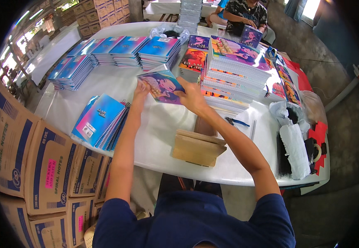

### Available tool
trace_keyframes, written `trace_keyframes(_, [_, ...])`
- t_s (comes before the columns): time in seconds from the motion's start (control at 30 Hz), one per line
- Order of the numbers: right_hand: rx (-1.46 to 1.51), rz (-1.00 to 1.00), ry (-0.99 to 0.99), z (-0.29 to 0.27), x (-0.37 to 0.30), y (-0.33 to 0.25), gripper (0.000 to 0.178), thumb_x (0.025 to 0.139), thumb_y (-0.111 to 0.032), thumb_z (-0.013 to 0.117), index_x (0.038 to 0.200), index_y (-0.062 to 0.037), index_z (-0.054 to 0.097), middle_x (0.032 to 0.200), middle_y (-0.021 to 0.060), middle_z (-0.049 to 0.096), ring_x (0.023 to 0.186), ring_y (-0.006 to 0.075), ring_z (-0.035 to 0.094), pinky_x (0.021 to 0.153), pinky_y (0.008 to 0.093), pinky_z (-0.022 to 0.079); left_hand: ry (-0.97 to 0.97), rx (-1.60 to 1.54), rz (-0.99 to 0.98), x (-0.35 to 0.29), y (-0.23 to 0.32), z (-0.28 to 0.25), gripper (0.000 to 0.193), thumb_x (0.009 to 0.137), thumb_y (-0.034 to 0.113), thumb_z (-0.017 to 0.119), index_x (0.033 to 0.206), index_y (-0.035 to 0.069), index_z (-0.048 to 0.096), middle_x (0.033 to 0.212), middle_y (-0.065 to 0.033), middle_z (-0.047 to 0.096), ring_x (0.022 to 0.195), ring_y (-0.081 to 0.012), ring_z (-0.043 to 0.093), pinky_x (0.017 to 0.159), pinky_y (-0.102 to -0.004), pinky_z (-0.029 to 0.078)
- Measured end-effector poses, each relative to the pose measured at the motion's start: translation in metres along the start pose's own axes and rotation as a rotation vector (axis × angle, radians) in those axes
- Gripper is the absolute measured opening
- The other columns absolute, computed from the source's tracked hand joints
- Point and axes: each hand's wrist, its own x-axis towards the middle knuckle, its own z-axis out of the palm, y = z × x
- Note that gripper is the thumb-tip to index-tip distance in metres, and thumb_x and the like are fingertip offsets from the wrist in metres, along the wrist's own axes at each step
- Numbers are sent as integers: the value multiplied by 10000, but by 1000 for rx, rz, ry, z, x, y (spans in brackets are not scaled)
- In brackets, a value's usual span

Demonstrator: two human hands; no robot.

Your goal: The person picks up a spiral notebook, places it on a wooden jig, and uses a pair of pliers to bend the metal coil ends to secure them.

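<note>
Above the middle of the table I hold a notebook (161,86) with a purple illustrated cover, tilted. My left hand (142,88) grips its left edge. On the right edge, my right hand (190,95) is closed with the thumb over the cover. To the left of my left forearm lies a stack of blue and pink spiral notebooks (98,120). Right of my right hand rises a tall pile of purple and orange notebooks (235,70), bound edges showing. A brown cardboard stand (198,148) is below my right forearm, near the table's front edge.
More blue notebook stacks (123,49) line the table's far left. Blue-handled pliers (238,122) and a wire coil (253,129) lie right of my forearm. Black spiral coils (285,153) and a tape roll (318,152) sit far right. Cartons (47,165) stand at left; a person (245,16) sits opposite.
</note>
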Motion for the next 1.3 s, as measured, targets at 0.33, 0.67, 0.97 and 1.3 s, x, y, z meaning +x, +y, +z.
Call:
trace_keyframes(0.33, [286, 357, 266, -109, -197, -22, 229, 827, 20, 720, 1046, 14, 654, 989, 74, 694, 894, 146, 629, 824, 307, 516, -791, -170, 185, -108, 192, 119, 422, 925, 341, 591, 1153, -11, 637, 1472, -148, 412, 1290, -345, 475, 1048, -447, 397])
trace_keyframes(0.67, [676, 403, 340, -98, -239, -14, 497, 830, -56, 734, 1267, 0, 504, 1283, 106, 538, 1180, 157, 497, 1019, 323, 385, -576, -84, 1, -155, 141, 150, 742, 886, 321, 672, 1455, -8, 327, 1488, -140, 391, 1368, -291, 376, 1099, -377, 293])
trace_keyframes(0.97, [617, 394, 67, -136, -227, 38, 643, 953, -533, 486, 1339, -19, 482, 1354, 122, 501, 1215, 241, 508, 1019, 394, 403, -225, -88, 65, -179, 106, 133, 1147, 727, 579, 751, 1528, 43, 128, 1557, -183, 227, 1431, -311, 245, 1150, -428, 195])
trace_keyframes(1.3, [-704, 721, 270, -174, -247, 182, 204, 838, -76, 598, 989, 61, 594, 889, 241, 614, 849, 393, 626, 737, 438, 499, -567, 1063, 585, -189, 203, 265, 841, 780, 433, 711, 1455, 73, 362, 1524, -181, 303, 1417, -415, 228, 1120, -520, 232])
